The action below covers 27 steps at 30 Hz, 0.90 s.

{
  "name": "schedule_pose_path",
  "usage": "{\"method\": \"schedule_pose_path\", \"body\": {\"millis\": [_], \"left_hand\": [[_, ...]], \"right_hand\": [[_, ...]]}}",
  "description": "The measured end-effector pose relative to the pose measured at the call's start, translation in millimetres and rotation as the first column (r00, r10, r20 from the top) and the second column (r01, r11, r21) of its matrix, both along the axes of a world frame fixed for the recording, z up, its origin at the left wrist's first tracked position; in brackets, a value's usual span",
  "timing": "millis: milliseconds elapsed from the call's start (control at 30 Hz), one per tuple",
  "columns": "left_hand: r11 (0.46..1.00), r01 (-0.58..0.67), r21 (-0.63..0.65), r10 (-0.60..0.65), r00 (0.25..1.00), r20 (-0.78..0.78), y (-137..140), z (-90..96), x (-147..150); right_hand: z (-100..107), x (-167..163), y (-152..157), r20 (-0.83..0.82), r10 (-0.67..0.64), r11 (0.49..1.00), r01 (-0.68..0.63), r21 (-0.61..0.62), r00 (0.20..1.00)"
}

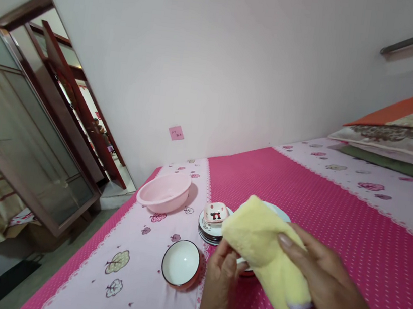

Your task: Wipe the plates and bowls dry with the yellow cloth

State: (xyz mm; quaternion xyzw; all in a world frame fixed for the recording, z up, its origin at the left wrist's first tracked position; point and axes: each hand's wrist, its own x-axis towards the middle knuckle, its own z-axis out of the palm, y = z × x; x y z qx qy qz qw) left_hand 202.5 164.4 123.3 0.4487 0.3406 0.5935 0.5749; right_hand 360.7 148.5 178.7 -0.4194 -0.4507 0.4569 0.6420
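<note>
My right hand (327,277) grips a yellow cloth (266,248), thumb on top, with a purple-edged corner hanging down. My left hand (223,273) is closed behind the cloth's lower left side. Its fingers are curled at a small white edge, and the cloth hides most of whatever is there. Just left of the cloth, a small square dish (216,212) with a red and black pattern sits on a stack of dark-rimmed plates (206,233). A pale round dish (278,212) shows partly behind the cloth. An upright bowl (180,263), white inside and reddish outside, stands left of my left hand.
A pink plastic basin (165,194) rests on the bed's far left part. The pink patterned bedsheet (157,300) lies under everything. Pillows and folded bedding (403,135) are piled at the right, against the white wall. A doorway and glass-panelled door (32,116) stand at the left.
</note>
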Motion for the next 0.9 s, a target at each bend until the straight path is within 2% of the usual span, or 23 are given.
{"method": "schedule_pose_path", "body": {"millis": [33,100,167,233,333,467,567,667,767,833,900], "left_hand": [[1.000,0.017,-0.017,-0.015,0.995,0.101,-6.4,5.1,3.6],[0.997,-0.030,-0.070,0.047,0.967,0.252,-15.6,13.5,6.5],[0.988,-0.093,-0.123,0.130,0.933,0.335,-19.8,19.6,4.4],[0.978,-0.137,-0.159,0.188,0.912,0.364,-20.0,23.3,-0.1],[0.961,-0.202,-0.191,0.260,0.894,0.364,-16.9,23.4,-6.3],[0.953,-0.163,-0.256,0.257,0.883,0.393,-12.4,16.6,-13.1],[0.948,-0.093,-0.306,0.216,0.891,0.400,-12.6,14.4,-15.7],[0.961,-0.079,-0.265,0.180,0.906,0.384,-17.6,16.2,-11.1],[0.967,-0.122,-0.223,0.198,0.913,0.356,-23.6,11.2,-2.3],[0.959,-0.193,-0.209,0.253,0.915,0.314,-26.1,-2.4,0.0],[0.939,-0.275,-0.206,0.322,0.914,0.246,-27.5,-25.6,-4.6]], "right_hand": [[0.4,-4.3,-0.5,-0.009,0.092,0.996,-0.092,-0.014,0.996],[2.0,-11.1,-0.6,0.026,0.203,0.979,-0.203,-0.025,0.979],[2.8,-14.8,1.5,0.183,0.156,0.987,-0.159,0.002,0.971],[1.0,-15.7,5.4,0.374,0.076,0.994,-0.098,0.038,0.924],[-4.5,-14.4,9.3,0.493,0.136,0.984,-0.175,0.033,0.859],[-7.6,-9.3,6.8,0.385,0.335,0.935,-0.354,-0.021,0.860],[-7.7,-6.9,6.0,0.316,0.407,0.908,-0.417,-0.040,0.857],[-9.8,-13.3,7.8,0.175,0.414,0.909,-0.415,-0.032,0.893],[-11.6,-24.5,7.1,0.068,0.422,0.906,-0.419,-0.061,0.904],[-11.3,-26.6,5.6,0.032,0.397,0.915,-0.392,-0.091,0.917],[-10.4,-19.9,5.6,-0.001,0.303,0.946,-0.301,-0.122,0.953]]}}
